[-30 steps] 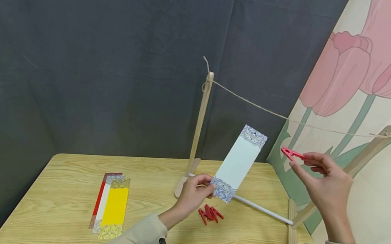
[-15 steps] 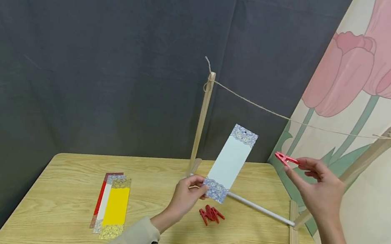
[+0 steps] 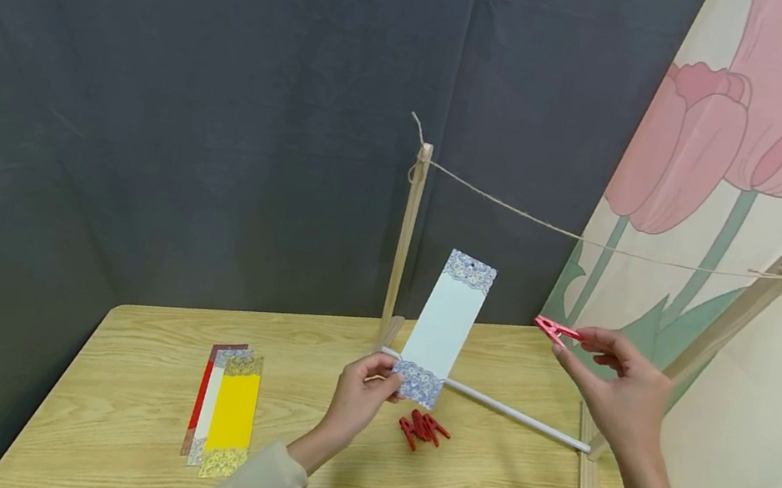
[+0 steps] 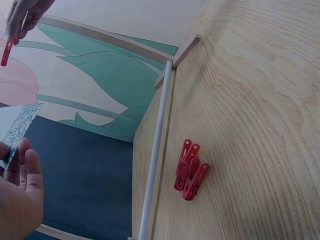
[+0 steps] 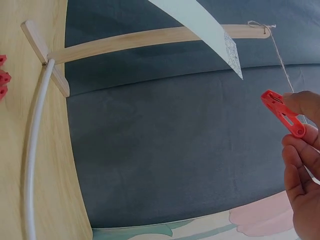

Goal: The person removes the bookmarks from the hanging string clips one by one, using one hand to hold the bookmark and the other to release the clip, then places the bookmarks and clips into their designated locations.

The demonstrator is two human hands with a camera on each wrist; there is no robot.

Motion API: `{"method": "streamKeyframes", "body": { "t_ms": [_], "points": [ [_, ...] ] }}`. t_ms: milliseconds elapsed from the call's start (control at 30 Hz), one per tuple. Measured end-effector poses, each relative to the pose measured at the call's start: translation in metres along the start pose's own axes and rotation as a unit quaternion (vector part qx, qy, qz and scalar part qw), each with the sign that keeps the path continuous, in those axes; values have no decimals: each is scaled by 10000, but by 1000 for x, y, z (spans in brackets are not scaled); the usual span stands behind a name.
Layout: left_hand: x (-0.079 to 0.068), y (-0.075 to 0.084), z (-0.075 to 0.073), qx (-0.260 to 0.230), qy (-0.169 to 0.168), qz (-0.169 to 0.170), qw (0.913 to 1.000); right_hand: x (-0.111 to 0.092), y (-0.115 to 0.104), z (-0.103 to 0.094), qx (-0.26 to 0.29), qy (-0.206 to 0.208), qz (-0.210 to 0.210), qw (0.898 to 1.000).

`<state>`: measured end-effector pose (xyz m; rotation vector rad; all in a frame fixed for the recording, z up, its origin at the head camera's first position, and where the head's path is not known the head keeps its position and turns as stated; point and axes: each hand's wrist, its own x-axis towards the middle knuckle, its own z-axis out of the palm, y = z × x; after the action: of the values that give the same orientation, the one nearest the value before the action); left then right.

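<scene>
My left hand (image 3: 361, 395) pinches the lower left corner of a pale blue card (image 3: 447, 324) with blue lace-patterned ends and a small hole near its top. The card is held up, tilted slightly right, below the twine (image 3: 517, 211). Off to the right, my right hand (image 3: 620, 384) pinches a red clothespin (image 3: 557, 330) between thumb and fingers; the right wrist view shows this clothespin (image 5: 284, 114) close up. Card and clothespin are apart, and both are below the string. Several more red clothespins (image 3: 422, 428) lie in a small pile on the table under the card.
The twine hangs between a left wooden post (image 3: 402, 254) and a right wooden post (image 3: 728, 324), joined low down by a white rod (image 3: 517, 415). On the table (image 3: 136, 375), at left, a yellow card (image 3: 232, 414) overlaps a white card (image 3: 206, 410) and a red card (image 3: 198, 396).
Both hands have moved left and slightly down in the head view, the left with the card and the right with the clothespin. The pile and the cards on the table stay put.
</scene>
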<state>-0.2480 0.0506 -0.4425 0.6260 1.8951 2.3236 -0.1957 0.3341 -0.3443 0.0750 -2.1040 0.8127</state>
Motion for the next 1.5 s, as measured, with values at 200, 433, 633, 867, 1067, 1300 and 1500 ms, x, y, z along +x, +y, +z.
{"method": "streamKeyframes", "body": {
  "t_ms": [200,433,633,867,1067,1300,1500],
  "points": [
    [-3,-2,-5,-119,85,-38,9999,-8,1,6,-31,-33,34,10000],
    [-7,-5,-8,-250,204,-44,9995,-17,3,11,-45,-59,48,10000],
    [-5,-19,-12,-494,462,-190,9975,-25,3,15,-190,-107,47,9998],
    [-10,-27,-19,-502,764,-270,9955,-34,4,21,-156,-247,85,9995],
    [-16,-27,-26,-541,860,-321,9943,-43,4,27,54,-223,198,9995],
    [-25,-17,-37,-536,973,-552,9923,-53,4,34,258,-259,370,9986],
    [-33,-7,-45,-496,1223,-596,9895,-60,4,40,290,-300,605,9973]
  ]
}}
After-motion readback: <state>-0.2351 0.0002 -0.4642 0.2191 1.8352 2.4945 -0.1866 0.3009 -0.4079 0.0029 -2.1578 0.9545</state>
